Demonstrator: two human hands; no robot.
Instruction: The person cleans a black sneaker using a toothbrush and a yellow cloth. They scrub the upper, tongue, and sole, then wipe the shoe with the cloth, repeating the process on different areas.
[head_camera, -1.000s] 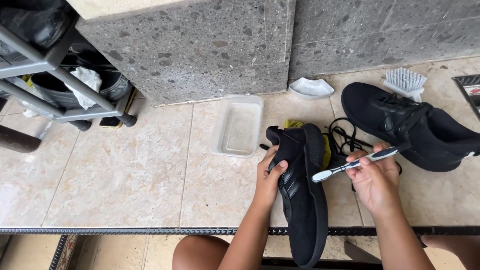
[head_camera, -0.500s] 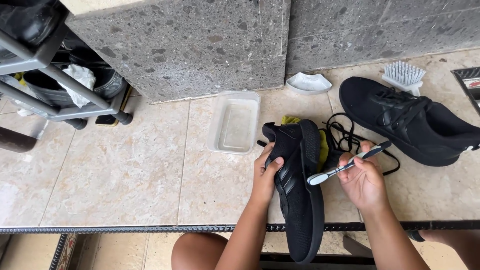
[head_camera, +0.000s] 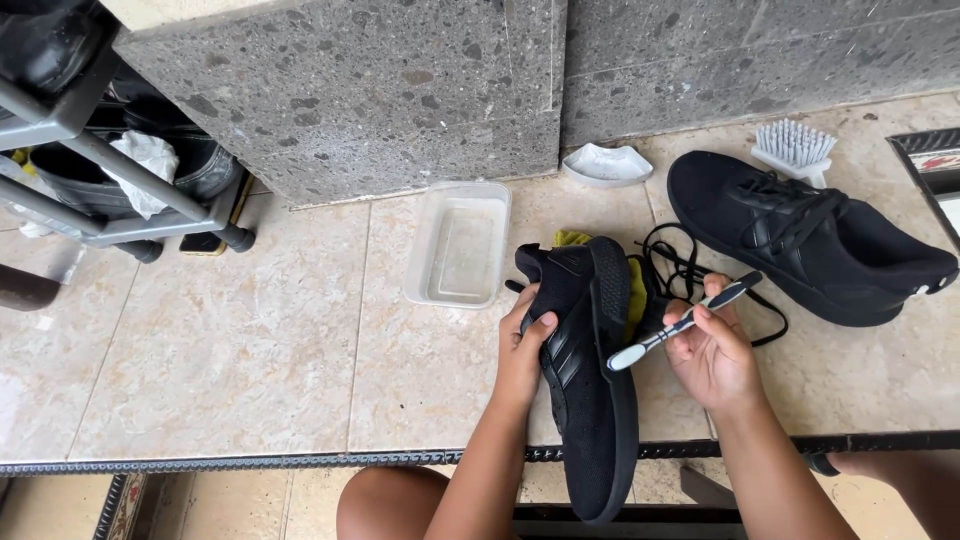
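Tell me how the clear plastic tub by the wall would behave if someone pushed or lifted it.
The clear plastic tub looks thin-walled, so probably light and slightly flexible. It sits flat on smooth floor tiles, so it would likely slide, not tip. It may hold shallow water, which could slosh.

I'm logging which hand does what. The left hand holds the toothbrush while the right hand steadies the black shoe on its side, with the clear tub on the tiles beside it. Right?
Not quite: the hands are swapped. In the head view, the right hand holds the toothbrush, and the left hand steadies the black shoe on its side. The clear tub does sit on the tiles beside it.
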